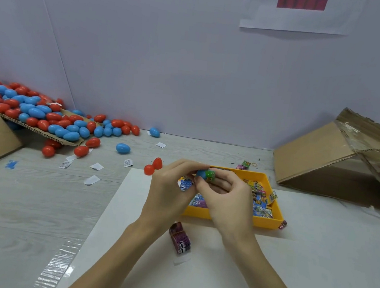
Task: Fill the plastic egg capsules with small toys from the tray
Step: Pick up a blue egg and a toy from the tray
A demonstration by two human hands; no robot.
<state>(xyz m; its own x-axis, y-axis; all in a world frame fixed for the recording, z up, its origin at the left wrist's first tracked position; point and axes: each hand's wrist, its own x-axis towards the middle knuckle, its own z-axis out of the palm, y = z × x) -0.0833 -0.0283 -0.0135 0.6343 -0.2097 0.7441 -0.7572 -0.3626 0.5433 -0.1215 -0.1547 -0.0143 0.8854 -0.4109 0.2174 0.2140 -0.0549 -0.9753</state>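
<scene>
Together, your left hand (172, 184) and right hand (222, 196) pinch one small egg capsule (205, 174) — blue half, green-wrapped toy protruding — above the yellow tray (268, 220).

Two bare forearms come up from the bottom edge of the view, one on each side, and nothing is worn on either of them: the arms are uncovered right to the frame's lower edge. The wrists are bare too. The left hand (167, 188) and the right hand (223, 195) are both ungloved. Both arms are slender and smooth, narrowing gently toward the wrists. The fingers (205, 186) are slim and bare, and no ring shows on the ones in view. The nails that show look short and plain, though they are too small to judge closely.
</scene>
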